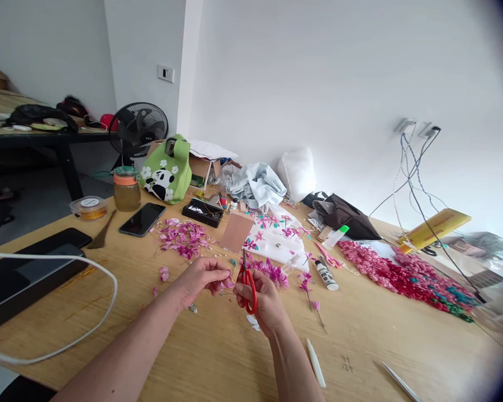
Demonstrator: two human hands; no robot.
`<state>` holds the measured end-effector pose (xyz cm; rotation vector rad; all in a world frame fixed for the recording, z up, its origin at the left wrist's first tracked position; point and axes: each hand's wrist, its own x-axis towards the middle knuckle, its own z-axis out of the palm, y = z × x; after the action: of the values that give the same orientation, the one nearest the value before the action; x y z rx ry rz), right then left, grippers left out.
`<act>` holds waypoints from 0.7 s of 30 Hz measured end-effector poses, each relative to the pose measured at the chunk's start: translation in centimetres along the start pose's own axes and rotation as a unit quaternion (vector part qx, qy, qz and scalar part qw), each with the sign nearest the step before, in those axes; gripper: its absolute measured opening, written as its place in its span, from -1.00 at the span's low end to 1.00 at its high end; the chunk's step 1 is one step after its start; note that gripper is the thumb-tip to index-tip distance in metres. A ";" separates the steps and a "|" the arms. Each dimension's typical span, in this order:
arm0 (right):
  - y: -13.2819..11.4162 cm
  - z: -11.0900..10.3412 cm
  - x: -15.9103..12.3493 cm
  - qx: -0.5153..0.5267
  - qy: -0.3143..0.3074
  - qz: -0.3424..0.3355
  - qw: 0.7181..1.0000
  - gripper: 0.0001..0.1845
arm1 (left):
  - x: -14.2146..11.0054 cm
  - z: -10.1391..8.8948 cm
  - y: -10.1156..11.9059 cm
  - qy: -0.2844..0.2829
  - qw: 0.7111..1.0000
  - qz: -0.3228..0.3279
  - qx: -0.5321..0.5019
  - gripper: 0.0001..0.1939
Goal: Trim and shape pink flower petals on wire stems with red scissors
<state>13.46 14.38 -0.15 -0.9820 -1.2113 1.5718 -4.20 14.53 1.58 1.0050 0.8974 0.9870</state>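
Note:
My right hand [265, 298] grips a pair of scissors with red handles [252, 301], their dark blades pointing up and away from me. Close beside it, my left hand [203, 276] is closed in a pinch on a small pink-purple petal piece [227, 283]; its exact shape is partly hidden by the fingers. Behind my hands lie a loose pile of purple petals [184, 237] and a second cluster of purple flowers [268, 272]. A pinkish-brown card [237, 231] stands between them, beside a white sheet [272, 240] with small flowers on it.
A white bottle [327, 274], pink scissors [329, 257] and a white pen-like tool [316, 363] are on the right, with tweezers [400, 381] farther out. Pink and red flower strands [385, 268] spread beyond. On the left are a phone [142, 219], a jar [126, 192] and a white cable [115, 290].

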 end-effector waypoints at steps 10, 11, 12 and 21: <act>0.0 -0.3 0.1 -0.004 0.006 -0.007 1.000 -0.61 | 0.0 0.1 -0.1 0.015 0.999 0.007 0.036 -0.78; 0.0 -0.2 0.1 -0.005 0.004 -0.007 1.000 -0.61 | 0.1 0.1 -0.1 0.016 0.999 0.008 0.039 -0.77; -0.1 -0.2 0.1 -0.006 0.002 -0.006 1.000 -0.61 | 0.1 0.1 -0.2 0.017 0.999 0.009 0.041 -0.77; -0.2 -0.3 0.1 -0.038 0.066 -0.016 0.997 -0.54 | 0.3 0.3 -0.2 0.064 0.994 0.056 0.064 -0.79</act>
<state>13.75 14.54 -0.03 -1.0931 -1.1962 1.4220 -3.74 14.71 1.40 1.1197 1.0302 1.1085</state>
